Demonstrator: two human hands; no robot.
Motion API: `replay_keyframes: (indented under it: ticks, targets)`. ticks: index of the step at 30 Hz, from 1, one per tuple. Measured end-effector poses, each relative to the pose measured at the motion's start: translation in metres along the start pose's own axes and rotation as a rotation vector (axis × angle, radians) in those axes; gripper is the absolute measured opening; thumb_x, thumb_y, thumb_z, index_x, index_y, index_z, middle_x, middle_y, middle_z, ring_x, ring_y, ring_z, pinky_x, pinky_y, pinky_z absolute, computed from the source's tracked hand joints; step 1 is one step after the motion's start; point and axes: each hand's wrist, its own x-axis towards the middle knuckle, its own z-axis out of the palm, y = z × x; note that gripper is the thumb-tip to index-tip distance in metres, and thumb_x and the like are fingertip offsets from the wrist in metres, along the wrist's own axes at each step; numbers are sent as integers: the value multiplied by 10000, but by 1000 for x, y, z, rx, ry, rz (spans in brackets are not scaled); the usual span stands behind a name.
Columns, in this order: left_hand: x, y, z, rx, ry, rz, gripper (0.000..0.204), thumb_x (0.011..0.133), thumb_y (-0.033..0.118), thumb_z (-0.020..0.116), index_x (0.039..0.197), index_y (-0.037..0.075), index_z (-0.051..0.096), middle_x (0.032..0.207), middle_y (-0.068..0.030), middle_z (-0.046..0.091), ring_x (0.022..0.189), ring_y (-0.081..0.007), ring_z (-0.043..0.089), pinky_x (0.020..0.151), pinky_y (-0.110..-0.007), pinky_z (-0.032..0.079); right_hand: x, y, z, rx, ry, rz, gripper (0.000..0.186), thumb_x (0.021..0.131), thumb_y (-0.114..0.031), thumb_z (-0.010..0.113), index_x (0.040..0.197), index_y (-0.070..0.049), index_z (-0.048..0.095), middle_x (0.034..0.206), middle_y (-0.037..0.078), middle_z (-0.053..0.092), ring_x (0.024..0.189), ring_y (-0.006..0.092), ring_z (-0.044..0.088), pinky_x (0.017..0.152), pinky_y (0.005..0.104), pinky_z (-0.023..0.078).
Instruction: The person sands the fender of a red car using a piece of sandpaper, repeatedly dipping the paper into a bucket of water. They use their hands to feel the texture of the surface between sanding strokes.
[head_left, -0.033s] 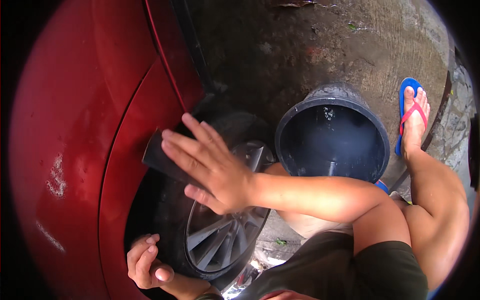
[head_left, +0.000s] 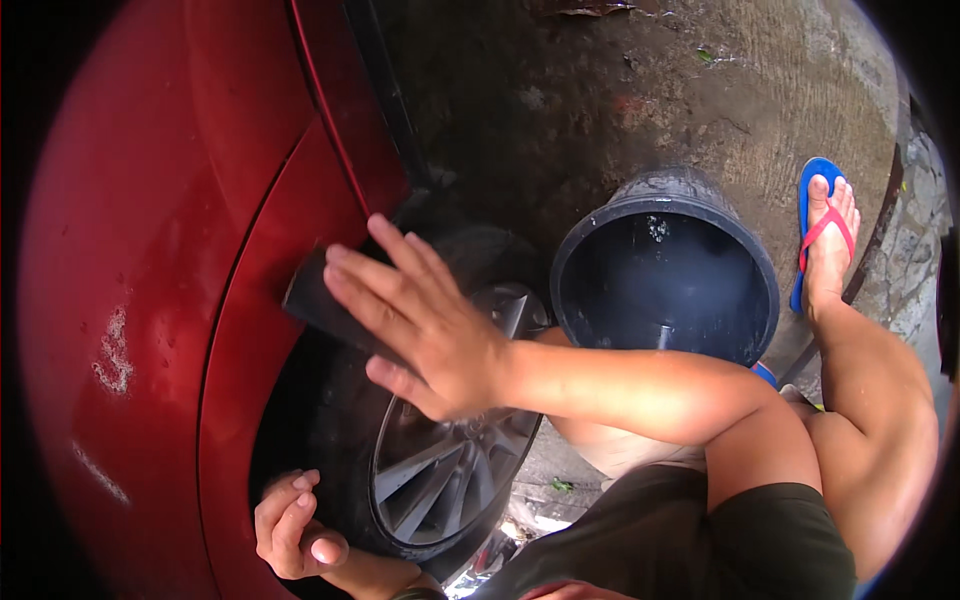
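Observation:
My right hand (head_left: 425,335) lies with its fingers stretched over a dark grey sheet (head_left: 335,312) that looks like sandpaper. The sheet rests at the red car's fender (head_left: 255,330), by the edge of the wheel arch, partly hidden under the hand. Lower down, next to the tyre, my left hand (head_left: 295,528) is loosely curled, its thumb apart from the fingers and nothing visible in it. Beneath my right wrist is the car's wheel (head_left: 440,485), with a grey spoked rim.
Two whitish scuffed patches mark the red body panel (head_left: 90,250) at the left. A black bucket (head_left: 665,275), its mouth facing me, stands near my right forearm on the damp concrete ground (head_left: 750,110). My foot in a blue flip-flop (head_left: 812,175) is at the right.
My right hand has shifted slightly upward in the picture, and the dark sheet has moved a little with it. My left hand stays where it was.

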Motion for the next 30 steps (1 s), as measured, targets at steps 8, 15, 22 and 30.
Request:
replay_keyframes:
  ticks: [8, 15, 22, 30]
  targets:
    - [0, -5, 1, -69, -30, 13, 642, 1064, 560, 526, 1083, -68, 662, 899, -228, 673, 697, -300, 696, 584, -387, 607, 12, 6, 8, -127, -139, -47, 892, 947, -353, 663, 1664, -40, 232, 1755, 171, 155, 1596, 498, 99, 1233, 691, 125]
    - [-1, -7, 2, -93, -39, 0, 643, 1071, 560, 511, 1112, -64, 657, 900, -217, 665, 706, -301, 692, 597, -389, 607, 59, 27, 9, -123, 31, 104, 801, 1020, -381, 503, 1667, -16, 201, 1746, 209, 153, 1602, 497, 54, 1230, 684, 46]
    - [7, -2, 3, -78, -30, -41, 644, 1072, 558, 510, 1080, -70, 650, 899, -224, 659, 715, -304, 697, 589, -390, 614, 77, 37, -3, -180, 19, 172, 807, 1023, -338, 513, 1652, 38, 175, 1738, 255, 117, 1593, 524, 46, 1224, 709, 38]
    - [4, -7, 5, -96, -45, -48, 663, 1064, 576, 515, 1083, -71, 658, 908, -225, 662, 711, -303, 698, 594, -391, 618, 77, 32, -1, -94, 71, 170, 736, 1044, -314, 452, 1627, 73, 225, 1719, 286, 147, 1586, 518, 104, 1225, 698, 46]
